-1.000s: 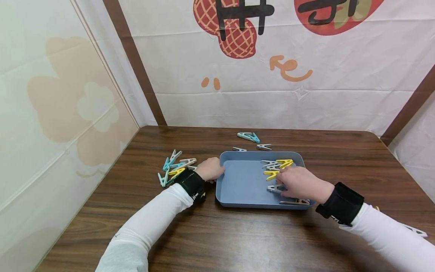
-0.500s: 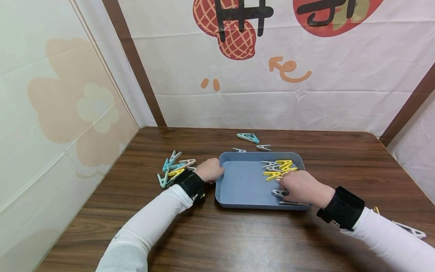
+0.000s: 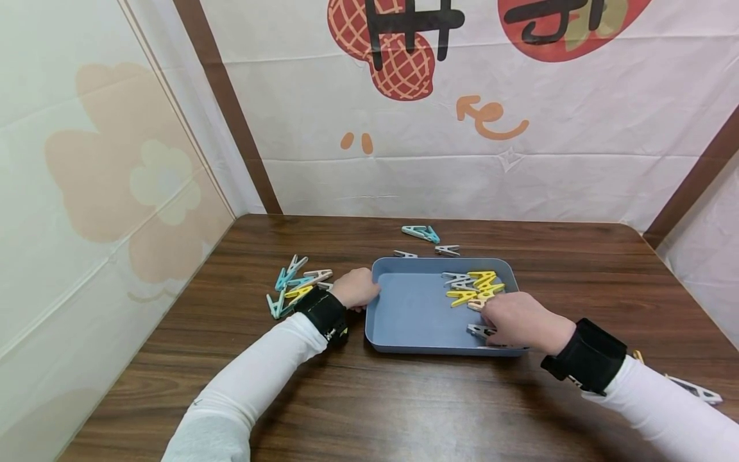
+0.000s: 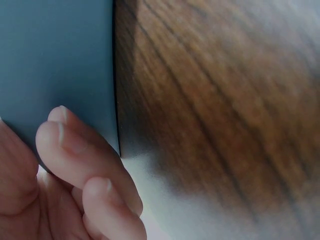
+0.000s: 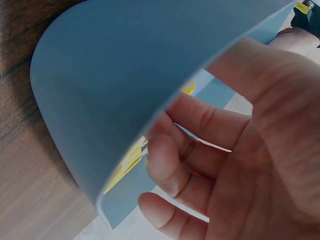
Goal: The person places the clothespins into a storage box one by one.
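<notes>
A blue-grey tray lies on the wooden table. At its left side my left hand grips the wall, fingers curled against the outside in the left wrist view. My right hand reaches over the right wall, its fingers curled down inside. From under those fingers sticks a grey clothespin, partly covered; the fingertips are hidden behind the wall in the right wrist view. Farther back in the tray lie several yellow clothespins, grey clothespins and a pale peach clothespin.
Left of the tray is a loose pile of blue, pale and yellow clothespins. Behind it lie a blue clothespin and a grey clothespin. More, such as a white clothespin, lie beside the right forearm on the table.
My right hand has shifted slightly right and toward the front, and the grey clothespin moved with it. The peach clothespin behind it is now uncovered. My left hand stays at the tray.
</notes>
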A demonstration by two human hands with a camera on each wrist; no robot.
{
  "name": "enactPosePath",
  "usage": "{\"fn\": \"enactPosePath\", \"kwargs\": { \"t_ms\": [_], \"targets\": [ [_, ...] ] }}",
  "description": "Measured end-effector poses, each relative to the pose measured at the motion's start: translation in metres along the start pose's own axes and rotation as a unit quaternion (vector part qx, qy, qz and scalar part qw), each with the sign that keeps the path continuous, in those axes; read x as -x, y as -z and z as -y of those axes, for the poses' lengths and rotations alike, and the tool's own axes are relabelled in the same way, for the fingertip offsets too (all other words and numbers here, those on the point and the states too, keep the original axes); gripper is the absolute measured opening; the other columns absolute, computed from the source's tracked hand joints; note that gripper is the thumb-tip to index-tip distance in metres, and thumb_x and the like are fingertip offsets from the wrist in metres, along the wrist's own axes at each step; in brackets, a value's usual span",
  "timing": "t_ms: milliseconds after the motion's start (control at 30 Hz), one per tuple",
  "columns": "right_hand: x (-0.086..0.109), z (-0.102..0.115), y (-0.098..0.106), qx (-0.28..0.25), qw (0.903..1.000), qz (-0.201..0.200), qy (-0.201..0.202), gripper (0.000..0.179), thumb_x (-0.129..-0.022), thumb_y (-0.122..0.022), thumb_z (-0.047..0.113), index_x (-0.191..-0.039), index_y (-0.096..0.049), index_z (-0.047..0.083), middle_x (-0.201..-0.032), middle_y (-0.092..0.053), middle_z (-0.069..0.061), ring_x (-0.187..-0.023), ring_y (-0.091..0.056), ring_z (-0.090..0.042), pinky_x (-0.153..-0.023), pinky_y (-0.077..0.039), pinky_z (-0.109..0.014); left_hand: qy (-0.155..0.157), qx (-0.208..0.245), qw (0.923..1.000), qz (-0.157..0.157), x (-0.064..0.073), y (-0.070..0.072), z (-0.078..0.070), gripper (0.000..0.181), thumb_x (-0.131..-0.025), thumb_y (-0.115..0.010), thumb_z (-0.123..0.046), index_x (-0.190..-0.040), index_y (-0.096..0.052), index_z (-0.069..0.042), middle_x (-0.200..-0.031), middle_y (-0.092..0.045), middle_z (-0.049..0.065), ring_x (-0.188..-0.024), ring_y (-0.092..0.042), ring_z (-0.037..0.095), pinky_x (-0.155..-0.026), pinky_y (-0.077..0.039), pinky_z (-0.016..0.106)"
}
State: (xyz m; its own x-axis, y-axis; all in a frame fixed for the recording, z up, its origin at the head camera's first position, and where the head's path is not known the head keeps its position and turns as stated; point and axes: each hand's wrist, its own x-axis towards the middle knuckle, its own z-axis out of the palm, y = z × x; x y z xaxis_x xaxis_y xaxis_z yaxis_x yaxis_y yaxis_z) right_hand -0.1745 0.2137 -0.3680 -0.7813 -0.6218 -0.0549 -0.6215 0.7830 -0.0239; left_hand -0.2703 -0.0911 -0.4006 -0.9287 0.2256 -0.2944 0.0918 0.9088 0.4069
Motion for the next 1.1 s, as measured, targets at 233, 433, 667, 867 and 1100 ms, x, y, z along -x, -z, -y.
{"fn": "enactPosePath", "kwargs": {
  "t_ms": [233, 433, 667, 867, 1100],
  "targets": [
    [0.001, 0.000, 0.001, -0.004, 1.0000, 0.007, -0.002, 0.032, -0.073, -0.085, 0.026, -0.064, -0.055, 0.019, -0.061, -0.042, 0.009, -0.054, -0.037, -0.007, -0.049, -0.032, -0.025, 0.002, 0.001, 1.0000, 0.002, 0.002, 0.001, -0.002, 0.034, -0.097, -0.047, -0.020, -0.066, -0.057, -0.007, -0.058, -0.060, 0.007, -0.047, -0.058, 0.019, -0.044, -0.046, 0.030],
    [0.007, -0.002, 0.009, -0.046, 0.9987, -0.006, -0.023, 0.027, -0.080, -0.080, 0.030, -0.069, -0.058, 0.020, -0.060, -0.043, 0.010, -0.053, -0.039, -0.005, -0.048, -0.031, -0.024, 0.007, -0.003, 1.0000, 0.005, 0.003, 0.000, -0.002, 0.032, -0.097, -0.047, -0.020, -0.070, -0.060, -0.006, -0.059, -0.060, 0.006, -0.047, -0.057, 0.018, -0.043, -0.045, 0.029],
    [0.031, -0.023, 0.032, -0.044, 0.9930, -0.090, -0.062, 0.017, -0.085, -0.074, 0.029, -0.085, -0.067, 0.014, -0.073, -0.056, 0.010, -0.059, -0.046, -0.004, -0.053, -0.041, -0.028, 0.003, 0.003, 1.0000, 0.008, 0.003, 0.002, -0.003, 0.034, -0.097, -0.047, -0.020, -0.069, -0.059, -0.006, -0.060, -0.061, 0.007, -0.050, -0.059, 0.020, -0.044, -0.046, 0.030],
    [0.065, -0.055, 0.048, -0.052, 0.9821, -0.102, -0.149, 0.018, -0.088, -0.071, 0.028, -0.091, -0.068, 0.011, -0.074, -0.060, 0.008, -0.065, -0.054, -0.008, -0.057, -0.046, -0.036, 0.000, 0.001, 1.0000, 0.009, 0.004, 0.003, -0.003, 0.036, -0.097, -0.047, -0.020, -0.066, -0.058, -0.007, -0.059, -0.061, 0.007, -0.049, -0.059, 0.020, -0.044, -0.045, 0.029],
    [0.108, -0.098, 0.045, -0.064, 0.9718, -0.069, -0.216, 0.029, -0.088, -0.070, 0.024, -0.097, -0.066, -0.003, -0.079, -0.066, -0.002, -0.072, -0.063, -0.022, -0.065, -0.049, -0.049, 0.005, -0.001, 1.0000, 0.008, 0.006, 0.004, -0.006, 0.036, -0.097, -0.047, -0.019, -0.064, -0.056, -0.008, -0.058, -0.061, 0.006, -0.049, -0.059, 0.019, -0.044, -0.045, 0.029]
  ]
}}
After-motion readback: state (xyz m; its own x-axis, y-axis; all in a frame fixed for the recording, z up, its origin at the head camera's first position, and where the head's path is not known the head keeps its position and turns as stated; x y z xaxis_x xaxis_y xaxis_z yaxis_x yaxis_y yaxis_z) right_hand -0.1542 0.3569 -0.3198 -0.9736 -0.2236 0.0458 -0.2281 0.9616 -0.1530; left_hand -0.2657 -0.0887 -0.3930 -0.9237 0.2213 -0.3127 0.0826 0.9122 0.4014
